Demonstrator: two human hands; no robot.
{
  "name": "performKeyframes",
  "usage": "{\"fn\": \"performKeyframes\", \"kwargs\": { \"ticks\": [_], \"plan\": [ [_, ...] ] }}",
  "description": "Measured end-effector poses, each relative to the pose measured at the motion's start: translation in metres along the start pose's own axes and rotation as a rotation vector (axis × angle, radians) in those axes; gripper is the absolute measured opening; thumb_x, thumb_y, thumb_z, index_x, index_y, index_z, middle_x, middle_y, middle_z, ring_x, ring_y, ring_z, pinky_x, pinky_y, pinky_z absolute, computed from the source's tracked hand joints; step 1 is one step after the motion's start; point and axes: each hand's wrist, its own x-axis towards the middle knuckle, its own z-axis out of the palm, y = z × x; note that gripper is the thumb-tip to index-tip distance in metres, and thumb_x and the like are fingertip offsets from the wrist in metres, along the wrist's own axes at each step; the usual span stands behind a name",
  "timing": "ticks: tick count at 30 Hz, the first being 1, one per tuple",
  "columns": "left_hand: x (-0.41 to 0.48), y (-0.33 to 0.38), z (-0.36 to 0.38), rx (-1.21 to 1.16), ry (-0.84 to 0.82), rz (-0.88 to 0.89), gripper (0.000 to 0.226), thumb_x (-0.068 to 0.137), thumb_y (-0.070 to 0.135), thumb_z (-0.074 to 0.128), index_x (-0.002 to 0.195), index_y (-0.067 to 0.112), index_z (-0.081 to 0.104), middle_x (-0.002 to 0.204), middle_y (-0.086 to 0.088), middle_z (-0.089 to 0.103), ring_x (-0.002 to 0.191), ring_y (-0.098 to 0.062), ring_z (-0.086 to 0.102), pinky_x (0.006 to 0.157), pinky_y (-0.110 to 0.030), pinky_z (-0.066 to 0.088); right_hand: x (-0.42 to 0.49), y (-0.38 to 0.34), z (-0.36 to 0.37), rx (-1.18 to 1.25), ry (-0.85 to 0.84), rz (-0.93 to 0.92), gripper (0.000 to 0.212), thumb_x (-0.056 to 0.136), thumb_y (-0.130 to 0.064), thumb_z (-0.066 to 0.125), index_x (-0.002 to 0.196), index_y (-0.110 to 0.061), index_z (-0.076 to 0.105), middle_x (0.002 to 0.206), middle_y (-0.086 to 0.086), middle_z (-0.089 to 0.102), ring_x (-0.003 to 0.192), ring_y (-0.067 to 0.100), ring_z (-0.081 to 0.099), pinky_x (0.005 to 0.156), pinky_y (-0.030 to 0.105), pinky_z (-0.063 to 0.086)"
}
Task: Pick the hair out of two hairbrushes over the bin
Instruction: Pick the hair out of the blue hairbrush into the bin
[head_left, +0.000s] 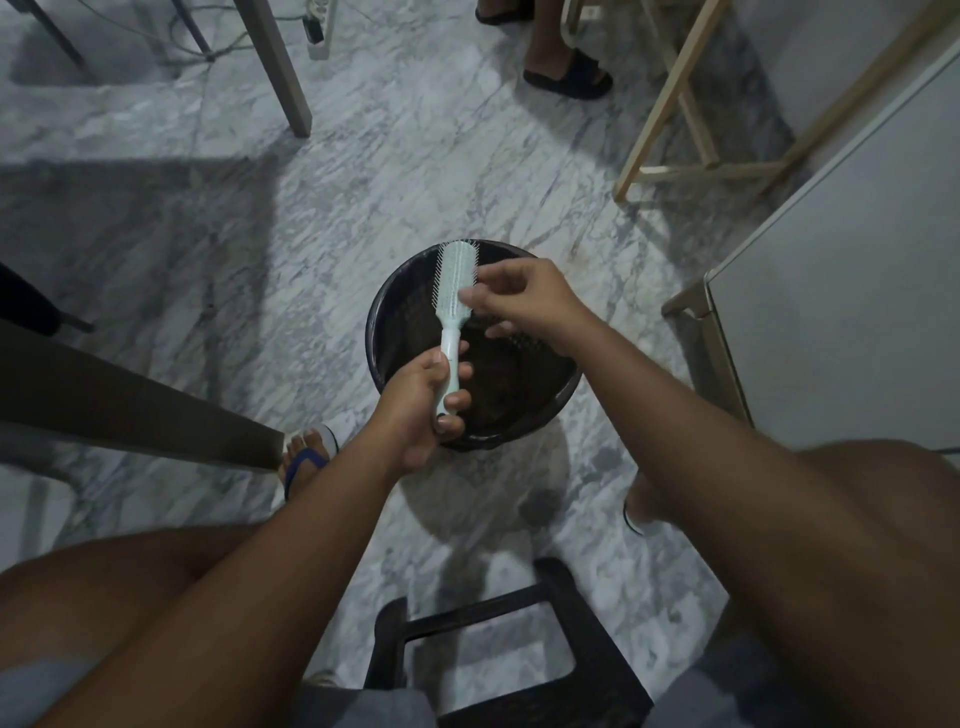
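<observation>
A pale mint hairbrush (456, 283) is held upright over a round black bin (550, 400) on the marble floor. My left hand (423, 402) grips its handle from below. My right hand (519, 301) reaches in from the right, thumb and forefinger pinched at the bristles on the brush head's right side. Whether any hair is between those fingers cannot be told. Dark brownish matter lies in the bottom of the bin. Only one hairbrush shows.
A black plastic stool (519, 654) stands between my knees. A white cabinet (841, 322) is on the right, a pale wooden frame (691, 119) behind it. A table leg (280, 67) and another person's sandalled foot (569, 73) are at the top.
</observation>
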Motion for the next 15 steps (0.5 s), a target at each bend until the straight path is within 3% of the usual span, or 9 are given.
{"fn": "performKeyframes", "kwargs": {
  "ticks": [5, 9, 11, 13, 15],
  "plan": [
    [-0.004, 0.0, 0.002, 0.022, -0.017, -0.031, 0.034, 0.106, 0.02, 0.032, 0.132, 0.012, 0.053, 0.085, 0.0, 0.051, 0.053, -0.008, 0.036, 0.042, -0.018, 0.023, 0.001, -0.002, 0.002, -0.089, 0.112, -0.058, 0.019, 0.09, -0.009, 0.071, 0.099, 0.008, 0.071, 0.074, 0.01, 0.07, 0.062, 0.012, 0.067, 0.06, 0.024, 0.061],
    [-0.008, 0.006, 0.001, -0.035, -0.013, -0.045, 0.034, 0.106, 0.018, 0.032, 0.129, 0.011, 0.055, 0.084, 0.0, 0.052, 0.051, -0.007, 0.036, 0.04, -0.017, 0.023, 0.003, -0.004, 0.007, -0.086, 0.126, -0.019, 0.013, 0.098, -0.002, 0.055, 0.103, 0.004, 0.067, 0.085, 0.01, 0.069, 0.067, 0.01, 0.065, 0.059, 0.022, 0.06],
    [-0.01, 0.01, 0.0, -0.062, -0.022, -0.057, 0.033, 0.105, 0.019, 0.033, 0.128, 0.012, 0.055, 0.083, 0.001, 0.052, 0.052, -0.007, 0.036, 0.04, -0.017, 0.024, 0.004, -0.003, 0.003, -0.229, 0.094, -0.093, 0.022, 0.096, 0.002, 0.055, 0.114, -0.005, 0.066, 0.1, 0.006, 0.069, 0.075, 0.01, 0.064, 0.065, 0.017, 0.057],
    [-0.01, 0.013, -0.001, -0.049, -0.032, -0.071, 0.033, 0.105, 0.02, 0.034, 0.128, 0.012, 0.056, 0.081, 0.002, 0.053, 0.052, -0.007, 0.036, 0.041, -0.017, 0.022, 0.002, -0.003, -0.004, -0.469, 0.034, -0.238, 0.044, 0.087, -0.003, 0.071, 0.127, -0.016, 0.061, 0.112, 0.0, 0.062, 0.081, 0.01, 0.064, 0.069, 0.01, 0.051],
    [-0.011, 0.016, -0.002, -0.007, -0.048, -0.088, 0.034, 0.105, 0.021, 0.034, 0.128, 0.012, 0.056, 0.08, 0.002, 0.053, 0.052, -0.006, 0.036, 0.042, -0.018, 0.021, 0.004, -0.006, -0.01, -0.583, 0.02, -0.307, 0.064, 0.075, -0.009, 0.085, 0.133, -0.018, 0.06, 0.115, 0.0, 0.059, 0.08, 0.01, 0.064, 0.074, 0.013, 0.053]
  ]
}}
